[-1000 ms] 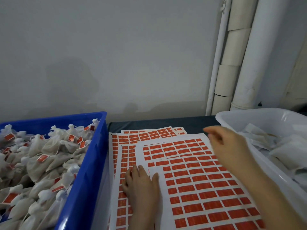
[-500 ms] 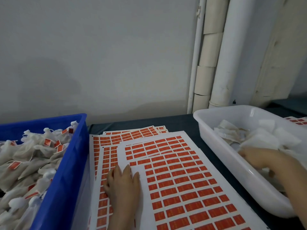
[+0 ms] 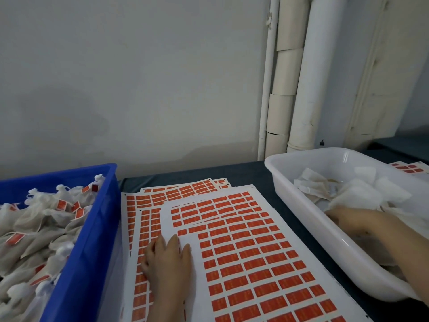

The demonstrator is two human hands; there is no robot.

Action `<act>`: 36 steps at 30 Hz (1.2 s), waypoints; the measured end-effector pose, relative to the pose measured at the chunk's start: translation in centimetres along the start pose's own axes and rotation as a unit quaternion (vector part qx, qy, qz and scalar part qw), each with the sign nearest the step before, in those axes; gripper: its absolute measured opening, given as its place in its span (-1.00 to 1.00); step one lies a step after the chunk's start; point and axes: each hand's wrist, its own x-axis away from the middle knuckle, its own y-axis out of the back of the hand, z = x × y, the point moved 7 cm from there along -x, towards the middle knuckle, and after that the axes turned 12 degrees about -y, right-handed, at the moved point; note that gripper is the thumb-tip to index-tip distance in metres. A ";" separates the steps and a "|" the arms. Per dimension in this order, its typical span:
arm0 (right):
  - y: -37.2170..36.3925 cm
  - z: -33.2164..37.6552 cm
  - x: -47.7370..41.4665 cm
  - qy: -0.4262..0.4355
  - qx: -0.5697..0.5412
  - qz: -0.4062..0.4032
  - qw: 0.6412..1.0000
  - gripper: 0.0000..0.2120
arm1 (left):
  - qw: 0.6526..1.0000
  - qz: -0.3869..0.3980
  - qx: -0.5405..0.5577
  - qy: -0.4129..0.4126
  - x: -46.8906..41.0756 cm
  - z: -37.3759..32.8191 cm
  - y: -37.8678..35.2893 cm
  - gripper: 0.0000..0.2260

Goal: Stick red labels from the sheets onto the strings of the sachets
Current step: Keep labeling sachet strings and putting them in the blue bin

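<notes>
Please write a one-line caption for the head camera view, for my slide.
Left hand rests flat on sheets of red labels while right hand reaches among sachets in the white tub.

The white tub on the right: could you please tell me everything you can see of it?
The white tub looks like glossy, slightly translucent plastic, rectangular with rounded corners and a rolled rim. It sits upright on the dark table, to the right of the label sheets. It holds white sachets, and the right hand reaches in among them.
</notes>
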 end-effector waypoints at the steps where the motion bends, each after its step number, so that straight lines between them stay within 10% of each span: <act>1: -0.2 -0.1 -0.2 0.005 -0.010 0.001 1.000 -0.47 | 1.000 0.001 -0.003 0.002 0.0 0.0 0.0 -0.54; 17: 0.1 -5.1 -2.8 -0.174 -0.076 -0.089 0.978 -0.33 | 1.000 0.004 -0.003 0.005 0.0 0.0 0.1 -0.55; 22: 0.0 -3.8 -2.8 -0.126 -0.055 -0.057 0.989 -0.78 | 1.000 0.005 -0.006 0.006 0.1 0.0 0.1 -0.54; 27: 0.6 -6.2 -2.6 -0.252 -0.071 -0.101 0.960 -0.57 | 1.000 0.001 -0.001 0.007 0.0 0.1 0.2 -0.54; 36: 1.9 -5.2 -2.0 -0.197 -0.117 -0.142 0.963 -0.62 | 1.000 -0.004 0.005 0.007 0.0 0.1 0.1 -0.54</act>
